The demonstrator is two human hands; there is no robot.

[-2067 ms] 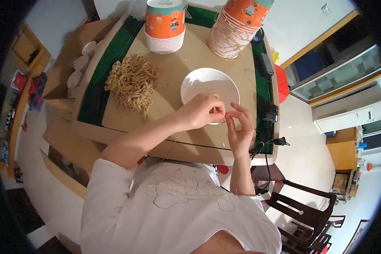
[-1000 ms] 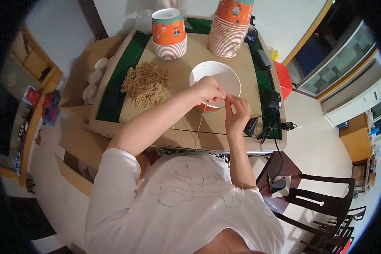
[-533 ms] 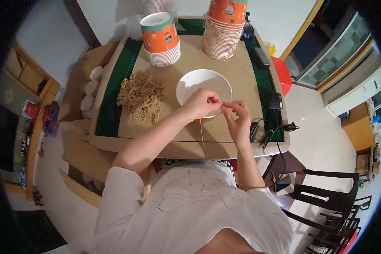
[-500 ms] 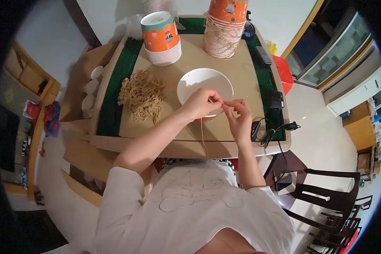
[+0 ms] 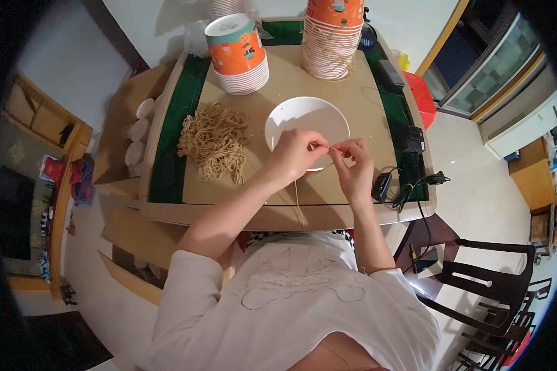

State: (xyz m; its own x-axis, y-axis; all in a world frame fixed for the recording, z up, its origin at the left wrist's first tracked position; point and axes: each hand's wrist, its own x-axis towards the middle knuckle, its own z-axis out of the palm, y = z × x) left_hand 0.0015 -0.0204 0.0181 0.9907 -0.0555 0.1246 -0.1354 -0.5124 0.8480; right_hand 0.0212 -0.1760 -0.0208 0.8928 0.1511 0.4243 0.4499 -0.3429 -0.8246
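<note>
My left hand and my right hand meet fingertip to fingertip over the near rim of a white paper bowl. Thumb and finger of the left hand pinch a thin tan string; one end hangs down past the table's front edge. My right hand is also closed in a pinch beside the left fingertips, and the bit of string between them is too small to make out well. Left of the bowl lies a tangled heap of tan strings. The bowl stands upright with its mouth up.
Behind stand a shorter stack of orange and green paper bowls and a taller stack draped with strings. A black adapter and cables lie at the table's right edge. An open carton is at the left, a dark chair at the right.
My hands stay close together over the bowl's rim, fingertips shifted slightly. The whole view has moved a little, so the table appears farther right.
</note>
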